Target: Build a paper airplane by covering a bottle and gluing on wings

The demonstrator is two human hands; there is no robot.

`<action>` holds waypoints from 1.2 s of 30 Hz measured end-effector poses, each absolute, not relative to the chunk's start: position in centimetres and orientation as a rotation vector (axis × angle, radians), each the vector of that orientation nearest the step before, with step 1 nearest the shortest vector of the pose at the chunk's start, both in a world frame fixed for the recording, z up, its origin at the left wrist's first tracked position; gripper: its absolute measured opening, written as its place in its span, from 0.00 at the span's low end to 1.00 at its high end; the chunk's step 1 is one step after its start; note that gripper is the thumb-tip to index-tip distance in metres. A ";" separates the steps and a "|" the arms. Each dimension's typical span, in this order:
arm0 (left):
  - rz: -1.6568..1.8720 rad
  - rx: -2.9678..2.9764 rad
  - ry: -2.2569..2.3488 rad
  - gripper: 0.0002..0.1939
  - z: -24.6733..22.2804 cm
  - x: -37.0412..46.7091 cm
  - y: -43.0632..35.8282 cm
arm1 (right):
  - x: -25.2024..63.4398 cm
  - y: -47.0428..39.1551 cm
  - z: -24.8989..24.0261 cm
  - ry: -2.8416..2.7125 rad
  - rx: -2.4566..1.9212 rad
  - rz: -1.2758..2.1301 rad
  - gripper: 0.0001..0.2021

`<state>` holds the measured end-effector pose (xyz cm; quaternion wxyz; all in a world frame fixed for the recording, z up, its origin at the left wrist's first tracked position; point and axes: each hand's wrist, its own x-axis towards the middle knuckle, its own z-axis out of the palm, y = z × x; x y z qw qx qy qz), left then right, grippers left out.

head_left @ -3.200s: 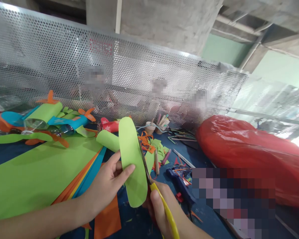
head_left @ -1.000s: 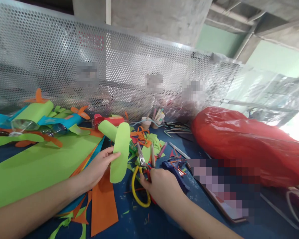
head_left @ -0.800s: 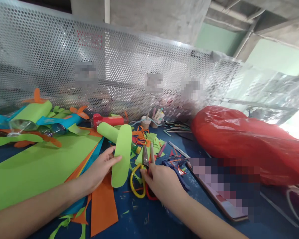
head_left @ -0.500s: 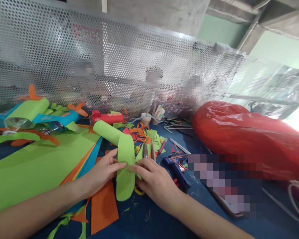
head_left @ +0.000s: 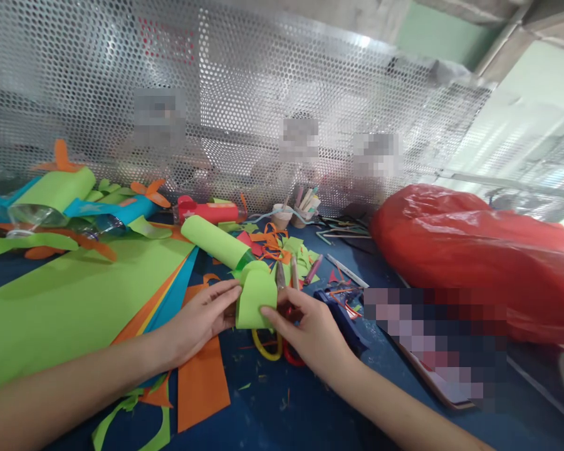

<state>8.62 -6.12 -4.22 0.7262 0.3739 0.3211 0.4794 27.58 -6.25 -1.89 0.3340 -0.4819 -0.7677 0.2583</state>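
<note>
Both hands hold a rounded strip of green paper (head_left: 256, 294), bent double into a loop above the blue table. My left hand (head_left: 204, 316) pinches its left edge. My right hand (head_left: 310, 326) pinches its lower right corner. Scissors with a yellow and a red handle (head_left: 275, 344) lie on the table just under and behind my right hand, blades pointing away. A green paper-wrapped tube (head_left: 214, 241) lies right behind the folded strip.
A big green sheet (head_left: 66, 294) over orange and blue sheets covers the left. Orange strips (head_left: 200, 385) lie near my left arm. Paper-covered bottle planes (head_left: 61, 210) stand back left. A blue glue gun (head_left: 343, 316), a red plastic bag (head_left: 474, 263) and a perforated metal screen (head_left: 244, 106) lie right and behind.
My right hand put the scissors down on the table and took hold of the green strip. The two hands have bent the flat strip over into a loop.
</note>
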 end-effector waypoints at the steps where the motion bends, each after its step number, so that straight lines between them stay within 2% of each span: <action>1: 1.031 0.839 0.686 0.15 -4.2 8.7 -6.2 | 27.7 -6.1 -1.9 -1.976 -1.279 0.664 0.11; 6: 0.945 1.036 0.634 0.17 -4.1 8.7 -6.5 | 27.8 -5.8 -2.0 -1.941 -1.317 0.664 0.13; 10: 0.942 1.177 0.665 0.23 -4.2 8.8 -6.3 | 27.7 -5.8 -2.2 -1.924 -1.313 0.711 0.11; 21: 0.885 1.219 0.649 0.22 -4.7 8.8 -6.3 | 27.9 -5.4 -2.4 -1.748 -1.107 0.958 0.08; 36: 0.838 1.159 0.756 0.22 -4.7 9.0 -6.5 | 28.1 -5.2 -2.3 -1.658 -1.098 0.942 0.09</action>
